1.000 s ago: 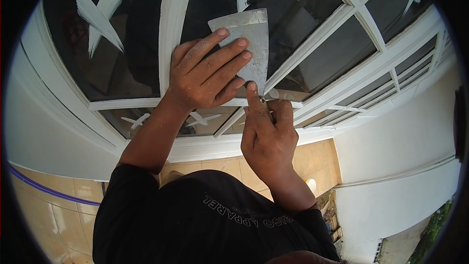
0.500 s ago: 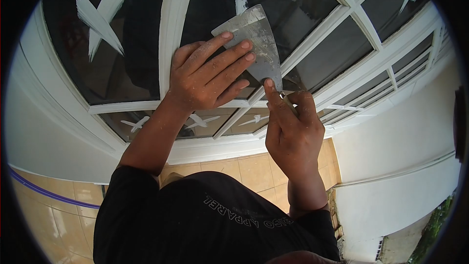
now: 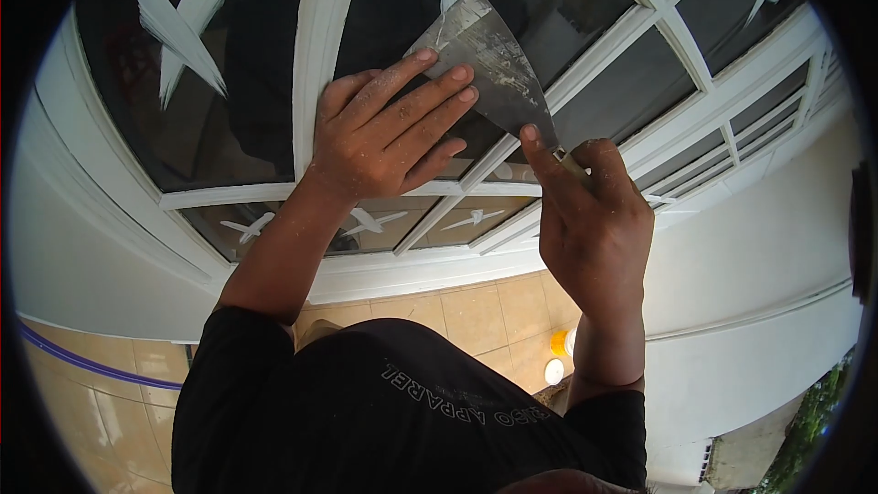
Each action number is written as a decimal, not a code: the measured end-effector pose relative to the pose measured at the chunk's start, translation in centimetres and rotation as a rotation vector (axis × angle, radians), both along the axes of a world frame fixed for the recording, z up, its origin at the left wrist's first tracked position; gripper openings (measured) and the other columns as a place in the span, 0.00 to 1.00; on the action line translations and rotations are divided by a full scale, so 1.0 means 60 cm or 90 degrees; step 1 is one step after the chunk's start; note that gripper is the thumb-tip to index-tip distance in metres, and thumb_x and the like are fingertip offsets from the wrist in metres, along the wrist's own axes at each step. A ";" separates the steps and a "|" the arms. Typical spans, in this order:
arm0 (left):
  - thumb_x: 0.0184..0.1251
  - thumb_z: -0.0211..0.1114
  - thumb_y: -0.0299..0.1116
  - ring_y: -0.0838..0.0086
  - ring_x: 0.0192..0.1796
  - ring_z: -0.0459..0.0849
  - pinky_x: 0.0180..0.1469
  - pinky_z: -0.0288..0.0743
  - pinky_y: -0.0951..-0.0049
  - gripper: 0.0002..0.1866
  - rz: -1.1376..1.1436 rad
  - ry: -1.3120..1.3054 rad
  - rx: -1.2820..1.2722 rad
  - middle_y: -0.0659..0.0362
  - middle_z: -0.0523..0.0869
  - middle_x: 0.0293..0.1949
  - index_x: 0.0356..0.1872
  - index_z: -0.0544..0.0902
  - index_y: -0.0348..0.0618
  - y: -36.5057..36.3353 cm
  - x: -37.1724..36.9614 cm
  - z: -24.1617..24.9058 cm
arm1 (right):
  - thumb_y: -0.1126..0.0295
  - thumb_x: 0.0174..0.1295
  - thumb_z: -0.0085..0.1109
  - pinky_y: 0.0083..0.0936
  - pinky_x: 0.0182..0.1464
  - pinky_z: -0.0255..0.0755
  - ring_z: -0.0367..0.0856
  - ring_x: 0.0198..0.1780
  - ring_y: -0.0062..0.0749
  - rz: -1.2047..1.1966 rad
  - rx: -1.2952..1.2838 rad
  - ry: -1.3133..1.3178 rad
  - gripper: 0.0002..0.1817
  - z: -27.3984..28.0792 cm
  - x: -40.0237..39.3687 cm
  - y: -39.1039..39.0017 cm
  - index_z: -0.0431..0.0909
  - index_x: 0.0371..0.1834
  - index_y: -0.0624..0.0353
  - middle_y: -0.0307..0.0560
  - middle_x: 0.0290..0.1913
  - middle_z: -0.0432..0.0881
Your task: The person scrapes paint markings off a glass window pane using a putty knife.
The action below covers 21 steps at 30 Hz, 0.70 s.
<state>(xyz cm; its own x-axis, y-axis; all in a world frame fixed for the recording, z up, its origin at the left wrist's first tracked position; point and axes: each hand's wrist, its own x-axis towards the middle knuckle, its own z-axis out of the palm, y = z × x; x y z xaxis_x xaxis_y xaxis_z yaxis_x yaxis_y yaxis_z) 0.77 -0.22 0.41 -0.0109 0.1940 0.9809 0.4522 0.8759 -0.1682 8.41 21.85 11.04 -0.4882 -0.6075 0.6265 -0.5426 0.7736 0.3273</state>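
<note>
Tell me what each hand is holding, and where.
The right hand holds the scraper by its handle; the left hand is open, fingers over the blade, no grip visible.

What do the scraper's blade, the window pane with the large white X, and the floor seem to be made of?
Blade: metal, likely steel; dull grey, scuffed, with pale smears.
Window pane: smooth, glossy glass; dark, with faint reflections.
Floor: tan tiles, perhaps glazed ceramic; straight joints, some shine.
</note>
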 end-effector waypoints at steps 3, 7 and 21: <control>0.71 0.65 0.47 0.69 0.65 0.82 0.59 0.67 0.66 0.16 -0.004 0.024 0.012 0.67 0.89 0.60 0.55 0.89 0.59 0.003 -0.005 -0.003 | 0.77 0.54 0.67 0.28 0.25 0.76 0.80 0.29 0.29 0.010 -0.002 0.031 0.28 -0.006 -0.002 0.013 0.86 0.60 0.40 0.39 0.37 0.74; 0.64 0.71 0.42 0.70 0.59 0.82 0.60 0.70 0.64 0.13 -0.023 0.050 0.037 0.69 0.89 0.54 0.49 0.90 0.63 0.008 -0.006 -0.004 | 0.78 0.55 0.70 0.27 0.25 0.73 0.78 0.29 0.27 0.022 -0.132 0.052 0.29 -0.061 -0.001 0.061 0.86 0.61 0.38 0.40 0.38 0.76; 0.55 0.76 0.45 0.78 0.33 0.77 0.52 0.64 0.62 0.06 0.040 0.064 -0.025 0.72 0.78 0.24 0.29 0.90 0.60 0.010 -0.014 -0.008 | 0.84 0.59 0.62 0.35 0.39 0.71 0.74 0.37 0.41 -0.341 -0.540 -0.237 0.24 -0.463 0.196 0.274 0.83 0.61 0.62 0.50 0.36 0.74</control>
